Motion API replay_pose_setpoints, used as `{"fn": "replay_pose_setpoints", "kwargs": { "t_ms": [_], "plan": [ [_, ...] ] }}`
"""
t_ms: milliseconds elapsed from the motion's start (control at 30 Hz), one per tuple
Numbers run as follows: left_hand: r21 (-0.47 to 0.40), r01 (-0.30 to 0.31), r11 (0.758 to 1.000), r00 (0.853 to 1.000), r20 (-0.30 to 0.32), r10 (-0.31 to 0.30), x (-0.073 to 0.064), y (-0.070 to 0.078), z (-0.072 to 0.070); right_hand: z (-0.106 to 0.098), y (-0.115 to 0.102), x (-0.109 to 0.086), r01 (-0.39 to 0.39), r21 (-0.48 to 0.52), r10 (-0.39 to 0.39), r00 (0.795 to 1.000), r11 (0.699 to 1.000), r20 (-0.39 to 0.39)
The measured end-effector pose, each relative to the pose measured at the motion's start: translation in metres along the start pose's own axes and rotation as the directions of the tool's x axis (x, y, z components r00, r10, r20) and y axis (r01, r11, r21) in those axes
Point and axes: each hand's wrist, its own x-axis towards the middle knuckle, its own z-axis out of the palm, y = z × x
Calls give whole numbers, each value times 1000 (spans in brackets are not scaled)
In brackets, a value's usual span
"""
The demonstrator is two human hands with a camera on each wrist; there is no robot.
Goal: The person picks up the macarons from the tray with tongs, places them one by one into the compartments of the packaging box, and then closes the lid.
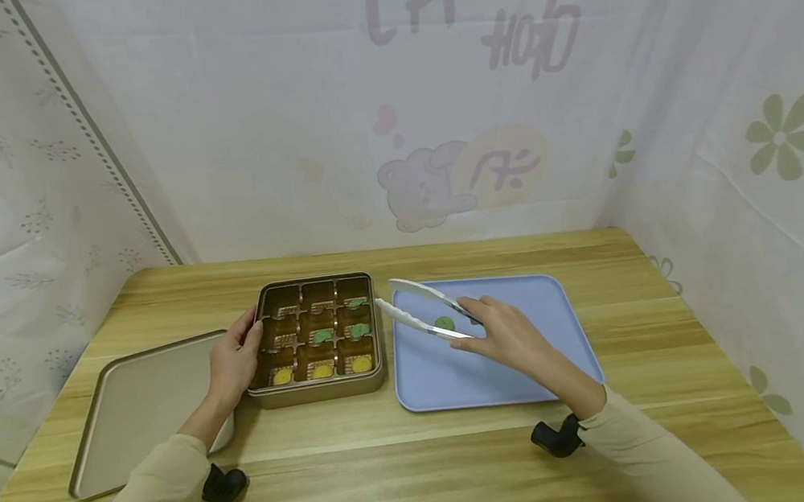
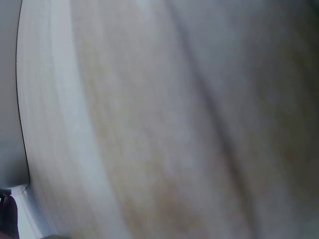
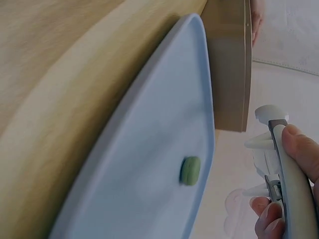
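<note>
My left hand (image 1: 234,364) grips the left side of a gold tin box (image 1: 324,389), its thumb at the rim. Inside the box's divided insert, three yellow macarons (image 1: 322,370) fill the near row. Two green macarons (image 1: 322,336) sit in the middle row, at centre and right, and another (image 1: 355,304) at the far right. My right hand (image 1: 500,333) holds tongs (image 1: 416,320) above the blue tray, their arms spread and nothing between the tips, which point at the box's right edge. On the tray lies a green macaron (image 3: 190,171), below the tongs.
The blue tray (image 1: 487,384) stands just right of the box. A flat gold lid (image 1: 148,405) lies at the left, partly behind my left forearm. Patterned cloth (image 1: 274,134) hangs behind the wooden table (image 1: 395,478) and along both sides.
</note>
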Motion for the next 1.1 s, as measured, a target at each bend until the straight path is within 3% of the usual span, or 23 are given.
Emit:
{"fn": "replay_pose_setpoints", "kwargs": {
  "t_ms": [400,733,1100],
  "plan": [
    [3,4,1000,1000,-7,-4,1,1,0,-4,25,-33,-41,20,42,998,999,-38],
    [11,4,1000,1000,0,-4,0,2,-1,-3,41,-57,-107,-13,107,994,994,-2],
    [10,4,1000,1000,-3,-4,0,3,-1,0,50,-72,-87,-40,87,996,995,-4]
  ]
}}
